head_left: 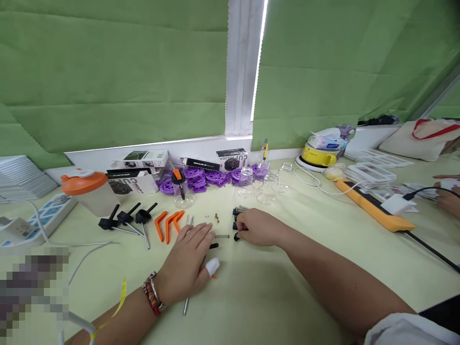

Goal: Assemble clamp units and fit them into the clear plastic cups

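My left hand (pixel 190 258) lies with fingers stretched out and palm down; its thumb tip is wrapped in white. Beneath it is a partly hidden piece with a metal rod (pixel 186 306) and a black end (pixel 214 246). My right hand (pixel 257 227) is closed in a pinch at a small black part (pixel 236 236), its fingertips partly hidden. Other black parts (pixel 235 218) and loose springs (pixel 242 208) lie beside that hand. One spring (pixel 222 236) rests between both hands. Orange levers (pixel 168 227) and black rings with handles and rods (pixel 143 216) lie left. Small brass bits (pixel 217 218) sit ahead.
Purple lids (pixel 196 177), boxes (pixel 132 183) and glass jars (pixel 268 189) line the back. An orange-topped bottle (pixel 89 191) and power strip (pixel 53 215) stand left. Right are a yellow cup (pixel 318 155), an orange power strip (pixel 377 206) and another person's hand (pixel 447 199).
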Action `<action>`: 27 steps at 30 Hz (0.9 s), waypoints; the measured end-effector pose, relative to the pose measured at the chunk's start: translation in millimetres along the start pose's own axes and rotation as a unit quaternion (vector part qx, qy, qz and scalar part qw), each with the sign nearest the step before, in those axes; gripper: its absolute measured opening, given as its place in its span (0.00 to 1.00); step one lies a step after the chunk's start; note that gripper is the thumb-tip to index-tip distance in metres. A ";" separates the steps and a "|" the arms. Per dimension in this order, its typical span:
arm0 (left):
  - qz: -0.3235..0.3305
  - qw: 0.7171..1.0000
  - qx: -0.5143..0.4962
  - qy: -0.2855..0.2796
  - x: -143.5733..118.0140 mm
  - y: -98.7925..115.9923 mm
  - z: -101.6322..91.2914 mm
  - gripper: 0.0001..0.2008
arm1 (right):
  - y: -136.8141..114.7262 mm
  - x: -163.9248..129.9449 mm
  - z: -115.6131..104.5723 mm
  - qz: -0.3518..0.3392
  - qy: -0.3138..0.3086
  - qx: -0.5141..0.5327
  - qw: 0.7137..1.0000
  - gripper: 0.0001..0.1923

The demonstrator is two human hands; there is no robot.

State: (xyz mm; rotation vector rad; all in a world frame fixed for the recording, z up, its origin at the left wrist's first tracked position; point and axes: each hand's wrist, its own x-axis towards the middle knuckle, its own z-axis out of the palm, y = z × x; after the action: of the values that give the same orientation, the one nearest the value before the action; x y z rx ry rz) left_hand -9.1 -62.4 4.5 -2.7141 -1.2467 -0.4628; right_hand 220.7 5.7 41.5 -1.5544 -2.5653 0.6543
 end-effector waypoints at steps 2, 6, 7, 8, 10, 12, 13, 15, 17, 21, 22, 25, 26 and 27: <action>0.031 0.999 0.015 -0.019 -0.1 8.0 -2.3 0.21 | 2.7 -7.0 0.9 -0.005 -0.008 0.009 1.000 0.02; 0.044 0.997 0.015 -0.054 -0.4 15.6 -2.0 0.18 | 15.1 -27.5 16.5 -0.033 0.005 0.064 0.997 0.01; 0.038 0.997 0.012 -0.059 -0.3 15.4 -0.9 0.19 | 18.8 -32.5 22.8 -0.035 0.021 0.080 0.996 0.01; 0.030 0.998 0.008 -0.062 -0.1 14.6 0.3 0.20 | 22.4 -36.9 29.6 -0.031 0.042 0.095 0.994 0.02; 0.018 0.998 -0.002 -0.066 0.5 12.2 2.9 0.22 | 27.8 -42.4 42.9 -0.031 0.082 0.112 0.990 0.04; 0.011 0.998 -0.010 -0.067 1.3 10.2 4.9 0.23 | 30.2 -43.0 53.8 -0.050 0.121 0.113 0.985 0.04; 0.009 0.998 -0.013 -0.066 1.5 9.5 5.7 0.23 | 30.3 -41.5 57.9 -0.063 0.136 0.107 0.983 0.04; 0.006 0.998 -0.015 -0.060 1.7 8.9 6.6 0.22 | 29.5 -35.9 63.0 -0.081 0.154 0.093 0.980 0.04; 0.003 0.998 -0.014 -0.053 1.6 8.7 7.2 0.22 | 28.7 -29.3 64.6 -0.087 0.161 0.087 0.979 0.04; -0.003 0.999 -0.008 -0.041 2.0 7.9 7.8 0.22 | 31.1 -23.2 59.7 -0.091 0.176 0.117 0.973 0.07; -0.003 0.999 -0.006 -0.037 2.3 7.7 7.9 0.22 | 32.7 -24.1 57.0 -0.091 0.184 0.129 0.970 0.06; -0.001 1.000 0.005 -0.024 3.1 7.3 7.8 0.22 | 40.1 -31.2 47.1 -0.062 0.205 0.169 0.962 0.06; 0.000 1.000 0.008 -0.022 3.2 7.2 7.7 0.22 | 43.3 -34.2 43.9 -0.046 0.199 0.182 0.962 0.07; 0.003 1.000 0.010 -0.021 3.4 7.1 7.6 0.22 | 46.8 -37.0 41.1 -0.030 0.183 0.193 0.963 0.07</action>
State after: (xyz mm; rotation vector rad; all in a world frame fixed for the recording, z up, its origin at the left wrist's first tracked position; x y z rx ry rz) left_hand 0.1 -62.9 -1.6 -2.7231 -1.2474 -0.3932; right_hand 266.2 -20.6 -8.4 -1.3174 -2.0584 0.7268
